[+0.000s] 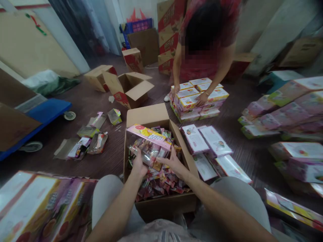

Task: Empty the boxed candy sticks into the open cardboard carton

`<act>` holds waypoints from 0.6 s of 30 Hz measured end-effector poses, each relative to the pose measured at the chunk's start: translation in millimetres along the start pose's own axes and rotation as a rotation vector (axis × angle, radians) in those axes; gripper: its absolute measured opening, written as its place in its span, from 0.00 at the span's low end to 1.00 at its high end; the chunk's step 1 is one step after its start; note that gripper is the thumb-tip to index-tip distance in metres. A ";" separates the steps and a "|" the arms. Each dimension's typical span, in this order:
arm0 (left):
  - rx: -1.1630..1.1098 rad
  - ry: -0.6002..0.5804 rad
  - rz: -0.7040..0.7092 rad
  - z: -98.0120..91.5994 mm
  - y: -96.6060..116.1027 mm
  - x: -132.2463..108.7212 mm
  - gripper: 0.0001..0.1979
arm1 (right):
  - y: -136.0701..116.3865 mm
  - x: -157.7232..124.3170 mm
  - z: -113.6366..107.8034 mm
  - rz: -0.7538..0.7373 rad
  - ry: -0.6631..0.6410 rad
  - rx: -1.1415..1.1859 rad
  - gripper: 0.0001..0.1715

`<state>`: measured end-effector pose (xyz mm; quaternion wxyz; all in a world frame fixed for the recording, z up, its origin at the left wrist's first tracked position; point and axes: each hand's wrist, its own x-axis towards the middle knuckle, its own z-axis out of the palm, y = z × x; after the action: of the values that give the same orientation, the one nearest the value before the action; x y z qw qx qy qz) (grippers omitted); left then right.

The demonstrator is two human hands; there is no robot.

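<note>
A pink and yellow packet box (151, 136) with a clear front is tilted above a large open carton (161, 116). Small wrapped sachets (161, 185) fill much of that carton, and some show through the clear front. My left hand (138, 164) grips the box's lower left side. At its right end, my right hand (175, 164) holds it between thumb and fingers. Just right of the carton, several white-topped boxes (194, 138) lie on the floor.
Across the floor a person (209, 40) bends over stacked fruit-print boxes (188, 101). More stacks (285, 114) stand at right, with boxes (37, 198) at lower left. An open carton (131, 89), torn packaging (97, 143) and a blue trolley (54, 111) lie beyond.
</note>
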<state>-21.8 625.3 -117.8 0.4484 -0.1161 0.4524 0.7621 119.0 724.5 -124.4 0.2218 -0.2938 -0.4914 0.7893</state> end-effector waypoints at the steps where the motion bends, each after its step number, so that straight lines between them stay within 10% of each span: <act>1: 0.013 -0.039 -0.011 0.3 -1.9 -3.9 0.24 | -4.3 -3.3 2.3 -0.057 0.050 -0.017 0.55; 5: 0.047 0.015 0.004 -13.0 19.7 -10.9 0.39 | -39.6 0.5 -17.3 -0.215 0.061 -0.116 0.46; 18: 0.178 -0.162 0.180 9.0 36.9 -34.7 0.32 | -47.4 29.2 -52.4 -0.405 0.086 -0.322 0.55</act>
<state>-29.0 605.4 -70.9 0.4217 0.0272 0.4892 0.7630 136.4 796.8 -106.7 0.3466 -0.2542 -0.6496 0.6271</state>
